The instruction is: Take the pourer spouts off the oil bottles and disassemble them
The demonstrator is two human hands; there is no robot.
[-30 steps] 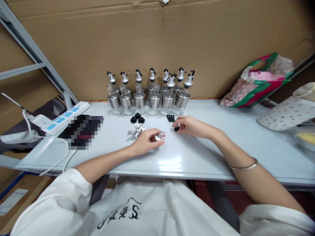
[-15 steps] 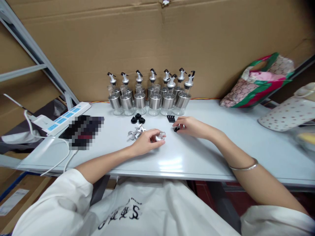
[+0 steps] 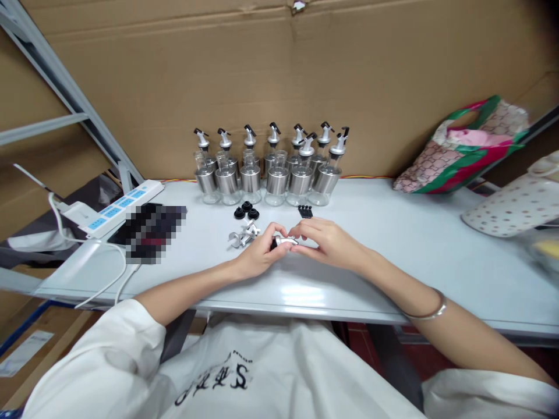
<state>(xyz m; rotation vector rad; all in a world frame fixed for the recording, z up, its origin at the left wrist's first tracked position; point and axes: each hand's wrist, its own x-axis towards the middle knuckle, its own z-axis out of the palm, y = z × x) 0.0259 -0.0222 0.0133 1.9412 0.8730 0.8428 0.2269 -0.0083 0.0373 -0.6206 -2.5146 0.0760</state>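
My left hand [image 3: 258, 251] grips a silver pourer spout [image 3: 283, 240] with a black stopper base, lying sideways just above the table. From the right, my right hand [image 3: 325, 241] meets its tip, fingers pinched around a small black flip cap [image 3: 296, 241] that is mostly hidden. Left of my left hand lies a small pile of silver spout parts [image 3: 244, 234]. Behind it sit black rubber stoppers [image 3: 247, 210]. Several black flip caps [image 3: 305, 211] lie in a row beyond my right hand.
Glass bottles with steel sleeves [image 3: 276, 180] stand against the cardboard, several fitted with pourers. At left are a power strip [image 3: 124, 206], white cables and a pixelated dark object [image 3: 151, 233]. A patterned bag [image 3: 463, 148] and a dotted white container [image 3: 515, 201] occupy the right.
My right hand has picked a small black piece off the table and come left to the spout. My left hand has turned the spout so its tip points right.
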